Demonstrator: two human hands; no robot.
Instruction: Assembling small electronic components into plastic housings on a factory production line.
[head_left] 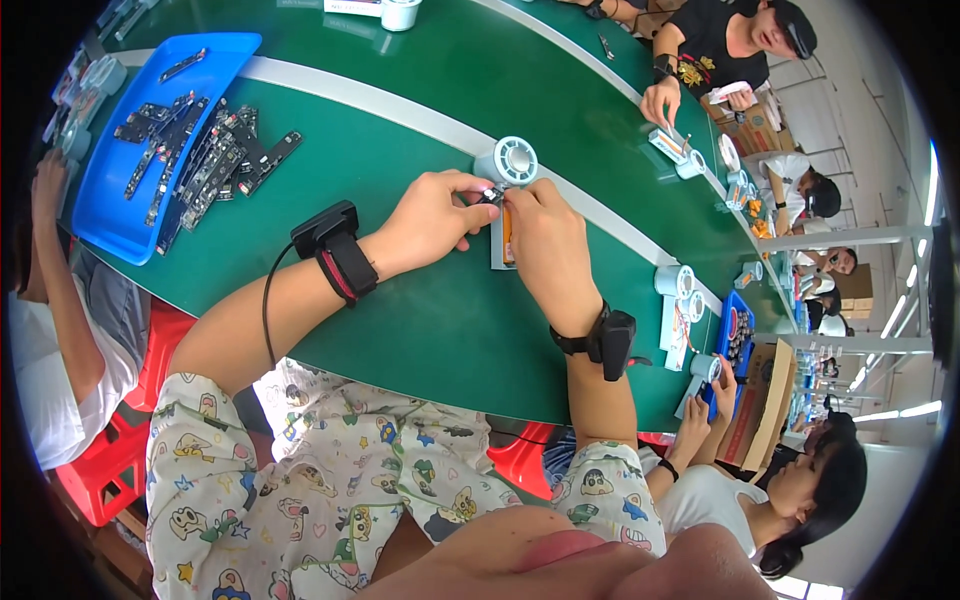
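Observation:
On the green table (430,330) lies an unfinished small fan, with a round pale-blue head (507,161) and a light-coloured handle. An orange battery (507,245) shows inside the handle. My left hand (428,222) pinches a small dark circuit board (490,196) just below the head. From the other side, my right hand (552,240) bends over the handle, its fingertips close together at the board and partly hiding the handle. Whether those right fingertips grip the board, a wire or the handle is hidden.
To the left, a blue tray (105,215) holds dark circuit boards, with a pile (225,160) spilling over its edge. More fan parts (675,305) stand at the right, near another blue tray (738,305) and a cardboard box (765,405). Co-workers sit on both sides and across the green conveyor (590,130).

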